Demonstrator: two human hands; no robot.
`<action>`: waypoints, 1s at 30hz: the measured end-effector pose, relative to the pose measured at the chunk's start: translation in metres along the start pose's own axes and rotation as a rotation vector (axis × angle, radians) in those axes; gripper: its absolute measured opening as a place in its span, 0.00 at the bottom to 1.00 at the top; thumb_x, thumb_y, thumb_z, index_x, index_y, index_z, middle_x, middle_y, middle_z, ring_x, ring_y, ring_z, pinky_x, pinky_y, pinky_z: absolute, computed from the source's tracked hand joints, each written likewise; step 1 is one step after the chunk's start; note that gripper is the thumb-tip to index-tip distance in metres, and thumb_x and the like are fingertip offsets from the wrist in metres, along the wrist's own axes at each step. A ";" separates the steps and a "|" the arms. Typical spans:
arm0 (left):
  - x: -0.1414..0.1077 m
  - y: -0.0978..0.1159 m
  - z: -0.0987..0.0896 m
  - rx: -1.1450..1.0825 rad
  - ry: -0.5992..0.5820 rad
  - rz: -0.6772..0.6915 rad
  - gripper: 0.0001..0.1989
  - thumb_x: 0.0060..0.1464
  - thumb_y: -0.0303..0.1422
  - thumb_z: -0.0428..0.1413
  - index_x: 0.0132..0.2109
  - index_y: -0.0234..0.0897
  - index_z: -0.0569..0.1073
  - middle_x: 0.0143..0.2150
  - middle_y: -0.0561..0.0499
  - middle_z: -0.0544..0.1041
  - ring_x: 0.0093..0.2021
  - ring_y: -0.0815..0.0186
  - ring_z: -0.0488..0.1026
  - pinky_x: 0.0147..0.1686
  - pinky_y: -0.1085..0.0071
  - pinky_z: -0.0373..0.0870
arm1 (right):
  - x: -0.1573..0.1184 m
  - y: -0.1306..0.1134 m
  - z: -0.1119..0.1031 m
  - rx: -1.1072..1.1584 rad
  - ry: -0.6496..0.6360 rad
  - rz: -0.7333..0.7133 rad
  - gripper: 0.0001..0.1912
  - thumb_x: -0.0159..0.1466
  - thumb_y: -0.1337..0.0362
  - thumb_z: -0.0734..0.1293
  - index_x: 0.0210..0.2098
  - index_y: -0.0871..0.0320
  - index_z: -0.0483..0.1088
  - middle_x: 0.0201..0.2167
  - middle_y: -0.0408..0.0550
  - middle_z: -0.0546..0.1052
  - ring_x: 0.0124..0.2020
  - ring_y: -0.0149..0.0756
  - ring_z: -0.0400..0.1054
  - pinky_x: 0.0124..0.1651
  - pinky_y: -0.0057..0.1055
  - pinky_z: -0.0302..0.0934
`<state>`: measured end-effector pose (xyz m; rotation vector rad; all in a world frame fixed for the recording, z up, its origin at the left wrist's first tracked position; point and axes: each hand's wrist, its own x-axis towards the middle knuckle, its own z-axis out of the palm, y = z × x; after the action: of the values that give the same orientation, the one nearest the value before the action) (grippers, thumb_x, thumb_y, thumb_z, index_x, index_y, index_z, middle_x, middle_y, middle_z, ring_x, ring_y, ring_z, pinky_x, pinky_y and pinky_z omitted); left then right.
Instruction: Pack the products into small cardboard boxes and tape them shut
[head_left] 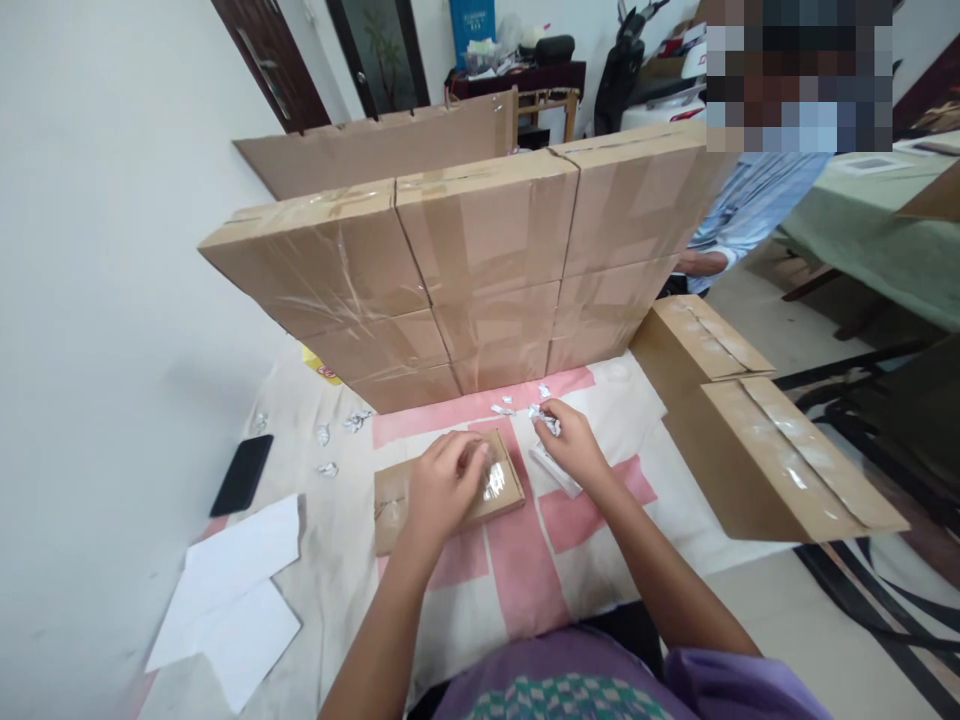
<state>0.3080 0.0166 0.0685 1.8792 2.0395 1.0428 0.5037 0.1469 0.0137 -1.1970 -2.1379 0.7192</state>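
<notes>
A small flat cardboard box (397,490) lies on the pink and white cloth (517,590), with clear shiny tape on its right part. My left hand (448,480) rests over the box, its thumb and fingers curled together round a bit of clear film or tape at the top. To the right, my right hand (570,440) pinches a small crumpled white paper (535,412) just above the cloth. Beneath that hand lies a white strip-like piece (555,470). More crumpled scraps (504,409) are scattered behind it.
A wall of taped cardboard boxes (487,230) stands behind the work area. Two brown boxes (795,460) are at the right. White sheets (240,590), a black phone (242,475) and crumpled paper (358,421) lie at left. A person in a blue striped shirt (757,205) is beyond.
</notes>
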 end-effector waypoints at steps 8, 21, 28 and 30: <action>0.016 0.045 0.021 -0.176 -0.112 -0.050 0.08 0.65 0.35 0.53 0.41 0.41 0.76 0.38 0.52 0.82 0.38 0.63 0.77 0.40 0.69 0.67 | -0.037 -0.047 -0.021 -0.061 0.190 -0.325 0.07 0.70 0.66 0.62 0.34 0.55 0.67 0.32 0.47 0.73 0.36 0.39 0.67 0.43 0.37 0.57; -0.004 0.044 0.009 -0.123 -0.211 -0.092 0.10 0.66 0.34 0.48 0.36 0.40 0.70 0.35 0.52 0.78 0.37 0.63 0.75 0.38 0.69 0.64 | -0.036 -0.045 -0.026 -0.105 0.070 -0.383 0.08 0.70 0.70 0.63 0.36 0.54 0.72 0.35 0.46 0.77 0.39 0.40 0.65 0.43 0.38 0.54; -0.009 0.041 0.003 -0.147 -0.234 -0.203 0.11 0.65 0.35 0.49 0.34 0.40 0.69 0.31 0.54 0.77 0.31 0.65 0.72 0.33 0.71 0.60 | -0.033 -0.044 -0.016 -0.170 0.082 -0.468 0.10 0.71 0.69 0.61 0.36 0.55 0.72 0.36 0.48 0.77 0.38 0.40 0.65 0.41 0.38 0.54; -0.010 0.040 0.003 -0.157 -0.239 -0.220 0.11 0.65 0.36 0.49 0.34 0.40 0.69 0.31 0.54 0.77 0.31 0.65 0.72 0.32 0.71 0.59 | -0.033 -0.044 -0.014 -0.187 0.093 -0.490 0.11 0.71 0.69 0.60 0.36 0.55 0.72 0.36 0.48 0.77 0.37 0.40 0.64 0.40 0.38 0.53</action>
<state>0.3433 0.0066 0.0868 1.5769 1.9145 0.8505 0.5029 0.1008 0.0468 -0.7231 -2.3253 0.2477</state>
